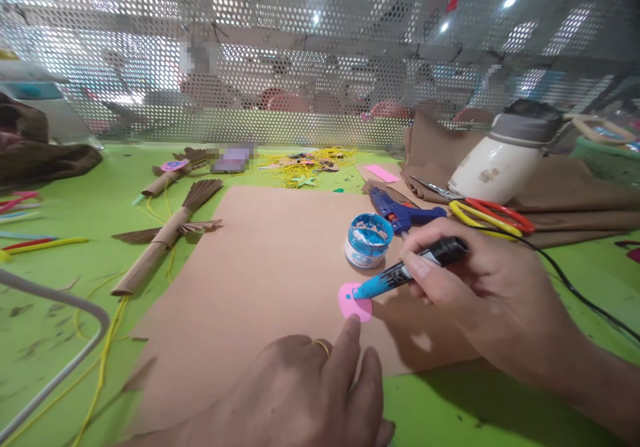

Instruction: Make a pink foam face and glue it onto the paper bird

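My right hand (485,294) grips a black marker pen (397,274) whose lower end is coated in blue paint. That end touches a small pink paper piece (356,310) bearing a few blue marks. With its index fingertip, my left hand (305,394) presses the near edge of the pink paper; the fingers are apart and a ring shows on one. Under both lies a large sheet of brown paper (260,260). Just beyond the pink piece stands an uncapped jar of blue paint (367,250).
Behind the jar are a blue glue gun (400,210), scissors (490,215) and a white bottle (500,157). Rolled-paper figures (160,250) with yellow string lie left, near a white cable (95,314). A perforated panel (280,60) closes the green table's (115,200) far side.
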Action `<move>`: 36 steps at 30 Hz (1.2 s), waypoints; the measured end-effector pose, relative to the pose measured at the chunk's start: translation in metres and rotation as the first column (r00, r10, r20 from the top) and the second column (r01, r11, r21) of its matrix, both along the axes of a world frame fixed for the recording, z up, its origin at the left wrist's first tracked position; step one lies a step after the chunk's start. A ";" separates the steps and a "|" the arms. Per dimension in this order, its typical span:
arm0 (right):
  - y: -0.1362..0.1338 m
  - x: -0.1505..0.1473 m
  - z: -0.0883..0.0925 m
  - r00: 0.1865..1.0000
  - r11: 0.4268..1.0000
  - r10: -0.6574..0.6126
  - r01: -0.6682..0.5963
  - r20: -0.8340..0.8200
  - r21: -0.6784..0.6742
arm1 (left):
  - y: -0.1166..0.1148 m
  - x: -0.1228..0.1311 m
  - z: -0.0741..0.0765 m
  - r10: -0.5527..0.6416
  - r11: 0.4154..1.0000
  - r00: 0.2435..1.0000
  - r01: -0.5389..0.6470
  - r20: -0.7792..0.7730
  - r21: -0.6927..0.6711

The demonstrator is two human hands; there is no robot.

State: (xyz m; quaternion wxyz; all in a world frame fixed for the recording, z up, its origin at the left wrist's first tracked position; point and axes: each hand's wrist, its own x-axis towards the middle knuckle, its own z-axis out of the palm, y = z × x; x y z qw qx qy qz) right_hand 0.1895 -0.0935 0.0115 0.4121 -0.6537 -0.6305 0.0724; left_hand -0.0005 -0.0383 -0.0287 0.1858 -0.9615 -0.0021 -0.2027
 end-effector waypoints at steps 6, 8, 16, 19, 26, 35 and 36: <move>0.002 0.002 0.000 1.000 1.000 -0.010 0.010 0.000 0.024 | -0.009 0.000 -0.004 0.155 0.987 0.988 -0.155 -0.001 -0.040; 0.003 0.002 -0.002 1.000 0.999 -0.006 0.006 0.009 0.039 | -0.008 0.000 -0.004 0.147 0.988 0.989 -0.147 0.006 -0.044; 0.002 0.002 -0.002 0.999 0.999 0.026 -0.027 0.035 0.024 | 0.002 -0.002 0.000 0.016 1.000 1.000 -0.016 -0.007 0.005; 0.002 0.002 -0.001 0.998 0.999 0.032 -0.034 0.045 0.034 | -0.003 -0.002 -0.004 0.101 0.995 0.995 -0.101 0.018 -0.012; 0.000 0.003 0.002 0.999 0.996 -0.044 0.042 0.032 0.073 | -0.007 -0.001 -0.007 0.136 0.991 0.990 -0.136 0.032 -0.004; 0.005 0.008 0.001 0.995 0.993 -0.056 0.046 0.086 0.111 | 0.002 0.002 -0.004 -0.010 1.000 0.999 0.010 0.043 0.011; 0.006 0.007 0.001 0.995 0.993 -0.048 0.038 0.085 0.114 | 0.001 0.002 -0.005 -0.006 1.000 0.999 0.006 0.046 0.011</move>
